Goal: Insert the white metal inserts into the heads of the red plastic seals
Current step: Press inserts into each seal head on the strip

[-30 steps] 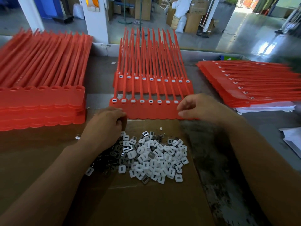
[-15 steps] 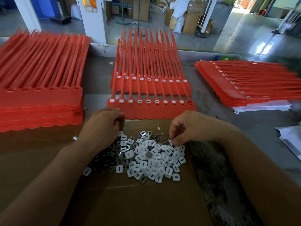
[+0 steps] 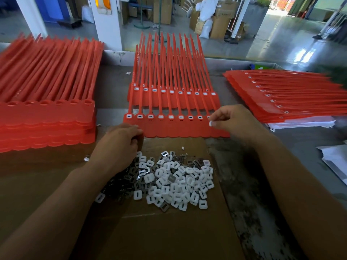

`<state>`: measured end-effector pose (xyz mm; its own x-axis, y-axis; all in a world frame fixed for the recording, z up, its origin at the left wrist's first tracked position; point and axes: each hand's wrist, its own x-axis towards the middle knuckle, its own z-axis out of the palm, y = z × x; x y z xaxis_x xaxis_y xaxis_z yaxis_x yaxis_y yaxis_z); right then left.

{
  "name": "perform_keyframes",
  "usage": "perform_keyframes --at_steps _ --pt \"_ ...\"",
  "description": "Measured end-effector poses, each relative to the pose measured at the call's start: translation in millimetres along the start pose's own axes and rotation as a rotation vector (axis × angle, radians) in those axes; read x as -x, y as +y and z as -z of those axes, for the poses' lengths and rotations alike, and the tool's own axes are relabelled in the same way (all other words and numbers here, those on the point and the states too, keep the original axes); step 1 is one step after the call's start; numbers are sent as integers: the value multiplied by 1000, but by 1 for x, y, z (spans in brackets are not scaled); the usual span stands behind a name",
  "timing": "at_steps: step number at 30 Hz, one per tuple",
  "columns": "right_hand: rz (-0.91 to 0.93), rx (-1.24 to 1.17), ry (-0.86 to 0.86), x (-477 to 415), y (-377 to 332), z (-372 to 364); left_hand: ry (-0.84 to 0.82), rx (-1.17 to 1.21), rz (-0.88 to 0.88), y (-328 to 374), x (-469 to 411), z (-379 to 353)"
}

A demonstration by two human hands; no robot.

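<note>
1. Concrete floor (image 3: 272, 40) of a warehouse-like room lay beyond the table, with cartons (image 3: 219, 25) and a white pillar (image 3: 105, 25).
2. Table (image 3: 244, 184): grey, worn and mottled, carrying all stock.
3. Cardboard sheet (image 3: 169, 231): brown, flat on the near table.
4. Left stack (image 3: 47, 117) of red seals: heads open, no inserts seen; judged still to do.
5. Right stack (image 3: 281, 102): white showed in the heads; judged finished.
6. Rear strip (image 3: 169, 102), centre: every visible head was fitted.
7. Near strip (image 3: 178, 128), centre: heads were fitted along the row. The rightmost head was partly hidden by fingers, so its state was unclear. Judged nearly complete.
8. Pile of inserts (image 3: 174, 182): white and grey, loose on the cardboard, plentiful.
9. Left hand (image 3: 116, 147): rested at the near strip's left corner above the pile, fingers curled under. Whether it held anything could not be told.
10. Right hand (image 3: 234, 122): pinched narrow on one piece, at the strip's right end.
11. Single insert (image 3: 211, 124): white, at the right fingertips, just beside the last head.
</note>
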<state>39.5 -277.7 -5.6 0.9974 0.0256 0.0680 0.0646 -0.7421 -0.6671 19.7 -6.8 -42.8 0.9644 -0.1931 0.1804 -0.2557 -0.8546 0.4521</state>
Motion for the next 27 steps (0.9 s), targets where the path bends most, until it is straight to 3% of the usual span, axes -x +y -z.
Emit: perform_keyframes --at_steps 6,11,27 --pt "-125 -101 248 -25 25 0 8 4 0 -1 0 0" --pt "-221 -102 196 -35 32 -5 16 11 5 0 0 0" --pt "-256 -122 175 -37 30 -3 19 1 -5 0 0 1"
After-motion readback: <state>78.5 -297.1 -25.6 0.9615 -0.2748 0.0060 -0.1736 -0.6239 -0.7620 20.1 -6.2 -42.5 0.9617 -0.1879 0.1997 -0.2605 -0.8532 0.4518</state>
